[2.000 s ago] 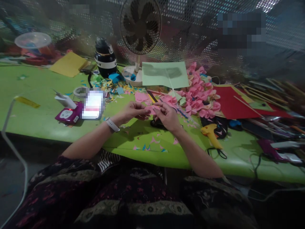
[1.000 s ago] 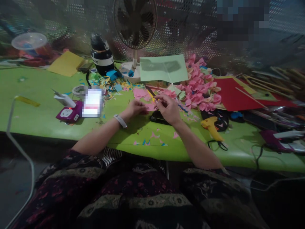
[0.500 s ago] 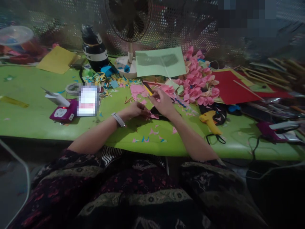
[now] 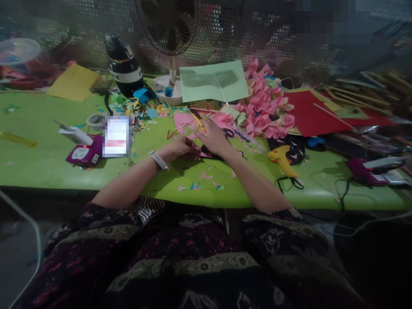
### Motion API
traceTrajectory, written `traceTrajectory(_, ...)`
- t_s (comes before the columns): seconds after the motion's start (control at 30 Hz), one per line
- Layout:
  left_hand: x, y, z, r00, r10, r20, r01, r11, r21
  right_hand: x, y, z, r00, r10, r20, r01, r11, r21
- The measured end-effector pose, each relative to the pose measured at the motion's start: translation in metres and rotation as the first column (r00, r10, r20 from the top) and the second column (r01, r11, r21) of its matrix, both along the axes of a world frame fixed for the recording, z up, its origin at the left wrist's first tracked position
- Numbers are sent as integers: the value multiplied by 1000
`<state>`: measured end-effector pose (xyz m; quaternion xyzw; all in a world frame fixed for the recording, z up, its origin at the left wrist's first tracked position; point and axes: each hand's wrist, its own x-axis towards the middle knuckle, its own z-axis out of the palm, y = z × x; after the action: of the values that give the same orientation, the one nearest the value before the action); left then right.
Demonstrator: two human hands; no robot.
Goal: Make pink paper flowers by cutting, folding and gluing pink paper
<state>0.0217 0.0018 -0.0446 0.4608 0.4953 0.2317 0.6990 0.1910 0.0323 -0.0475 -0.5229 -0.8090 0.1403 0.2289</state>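
Now that both hands have dropped to the lime-green tabletop (image 4: 48,163), our left hand (image 4: 178,147) pinches the small pink paper piece (image 4: 202,154) flat there, while our right hand (image 4: 215,139) lies spread, empty, beside the yellow pencil (image 4: 198,120).

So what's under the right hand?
A dark flat object pokes out beneath the right hand, a pink paper piece at its edge. The hand covers the rest, so I cannot name it.

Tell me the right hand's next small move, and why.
Probably close the right hand on the yellow tool. Its fingers lie stretched out with their tips at that tool's near end and seem to hold nothing, while the left hand rests low on the green table beside it.
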Motion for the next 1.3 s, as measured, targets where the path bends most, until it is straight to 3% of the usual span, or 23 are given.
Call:
traceTrajectory(0.63,1,0,-1,1000,5,-11,-5,1000,11,-3,-2,2,997,44,58,-44,999,7)
traceTrajectory(0.97,-1,6,-10,1000,-2,9,2,1000,16,-3,-2,-1,997,47,59,-48,999,18)
traceTrajectory(1.3,1,2,0,1000,5,-30,-5,1000,12,-3,-1,1,997,52,56,-52,999,10)
